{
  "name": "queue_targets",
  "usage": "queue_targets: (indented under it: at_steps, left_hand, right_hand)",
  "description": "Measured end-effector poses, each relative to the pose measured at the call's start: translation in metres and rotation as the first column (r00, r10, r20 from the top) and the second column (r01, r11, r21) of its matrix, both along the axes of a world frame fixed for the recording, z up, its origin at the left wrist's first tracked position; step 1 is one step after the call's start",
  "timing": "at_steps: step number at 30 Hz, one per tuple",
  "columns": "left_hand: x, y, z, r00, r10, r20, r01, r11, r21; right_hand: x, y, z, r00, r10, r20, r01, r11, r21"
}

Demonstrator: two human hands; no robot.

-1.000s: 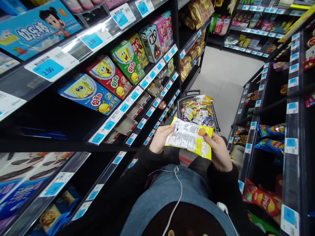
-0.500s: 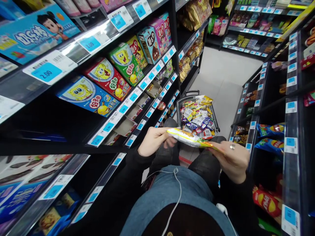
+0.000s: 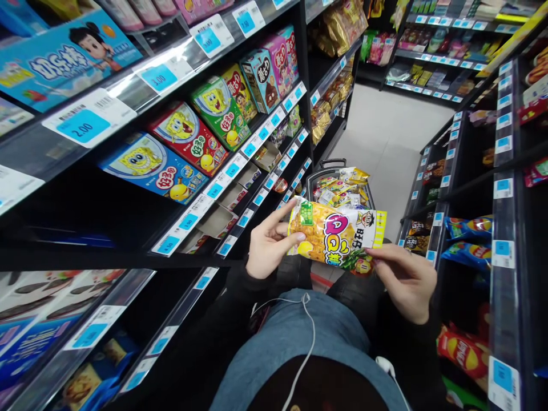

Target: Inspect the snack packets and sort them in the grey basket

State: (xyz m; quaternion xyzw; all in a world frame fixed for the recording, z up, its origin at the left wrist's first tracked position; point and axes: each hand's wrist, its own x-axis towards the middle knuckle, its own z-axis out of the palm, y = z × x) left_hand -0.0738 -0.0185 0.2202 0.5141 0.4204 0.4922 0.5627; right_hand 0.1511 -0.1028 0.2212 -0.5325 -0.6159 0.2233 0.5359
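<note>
Left hand [image 3: 268, 242] grips packet [image 3: 334, 234]; yellow-and-white, printed

A shop's snack aisle; left of the left hand [image 3: 266, 246], shelves [image 3: 128, 261] carry boxed snacks [image 3: 220, 108] and blue-and-white price labels [image 3: 88, 124]; right of the right hand [image 3: 406, 279], more labelled racks [image 3: 505, 220] hold bagged snacks [image 3: 468, 227]; just beyond both hands sits a shopping basket [image 3: 310, 185] filled with packets [image 3: 338, 188].

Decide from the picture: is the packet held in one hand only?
No, the left hand grips one end of the packet while the right hand pinches it near the other end.
</note>
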Motion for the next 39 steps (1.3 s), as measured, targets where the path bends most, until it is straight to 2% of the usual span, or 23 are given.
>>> queue_targets:
  at_steps: [3,6,12,16,18,19,21,23,24,26,29,32,34,36,38,39]
  left_hand:
    - [0.002,-0.002,0.004,0.999,0.051,-0.014,-0.051,0.998,0.045]
    - [0.002,-0.003,0.006,0.996,0.078,-0.040,-0.075,0.994,0.080]
    - [0.000,-0.004,0.003,0.990,0.112,-0.082,-0.104,0.989,0.102]
    - [-0.001,-0.001,0.004,0.993,0.081,-0.085,-0.076,0.995,0.061]
    - [-0.003,0.002,0.007,0.999,-0.002,-0.049,0.000,0.999,-0.035]
    - [-0.005,0.004,0.009,0.997,-0.077,-0.009,0.075,0.991,-0.109]
    - [-0.009,0.008,0.012,0.954,-0.272,0.130,0.297,0.920,-0.255]
    - [-0.013,0.011,0.014,0.862,-0.422,0.280,0.498,0.808,-0.314]
    - [-0.015,0.012,0.014,0.825,-0.465,0.322,0.556,0.769,-0.316]
    - [-0.014,0.012,0.013,0.809,-0.499,0.309,0.583,0.745,-0.324]
    - [-0.008,0.011,0.011,0.857,-0.496,0.137,0.508,0.773,-0.380]
    - [-0.003,0.011,0.011,0.874,-0.482,-0.056,0.433,0.826,-0.361]
    - [0.000,0.011,0.012,0.882,-0.435,-0.183,0.381,0.885,-0.268]
    - [0.002,0.011,0.011,0.911,-0.315,-0.268,0.292,0.949,-0.123]
    - [0.007,0.008,0.007,0.951,-0.198,-0.236,0.198,0.980,-0.022]
    - [0.010,0.006,0.005,0.969,-0.171,-0.178,0.169,0.985,-0.023]
  right_hand:
    - [-0.006,0.003,-0.005,0.991,-0.088,-0.101,0.081,0.994,-0.074]
    - [-0.009,0.005,-0.009,0.980,-0.148,-0.132,0.137,0.986,-0.092]
    - [-0.009,0.007,-0.012,0.984,-0.158,-0.087,0.154,0.986,-0.060]
    - [-0.005,0.005,-0.010,0.987,-0.148,-0.070,0.145,0.988,-0.044]
    - [-0.002,0.003,-0.008,0.996,-0.078,-0.040,0.077,0.996,-0.041]
    - [0.000,0.002,-0.007,0.999,-0.047,-0.021,0.046,0.998,-0.042]
    - [0.003,0.000,-0.006,0.999,-0.046,0.008,0.046,0.999,-0.023]
    - [0.003,0.001,-0.006,0.991,-0.130,0.020,0.129,0.991,0.033]
    - [0.003,0.003,-0.006,0.982,-0.185,0.026,0.183,0.981,0.070]
    - [0.001,0.007,-0.005,0.958,-0.284,0.048,0.276,0.951,0.138]
    - [0.000,0.014,0.000,0.922,-0.375,0.097,0.360,0.921,0.147]
    - [-0.001,0.018,0.001,0.945,-0.315,0.087,0.315,0.949,0.017]
    - [-0.002,0.018,-0.002,0.966,-0.257,0.026,0.259,0.959,-0.113]
    - [-0.005,0.018,-0.007,0.969,-0.240,-0.059,0.223,0.951,-0.214]
    - [-0.010,0.020,-0.013,0.956,-0.246,-0.157,0.204,0.948,-0.244]
    - [-0.013,0.021,-0.015,0.949,-0.242,-0.202,0.192,0.952,-0.237]
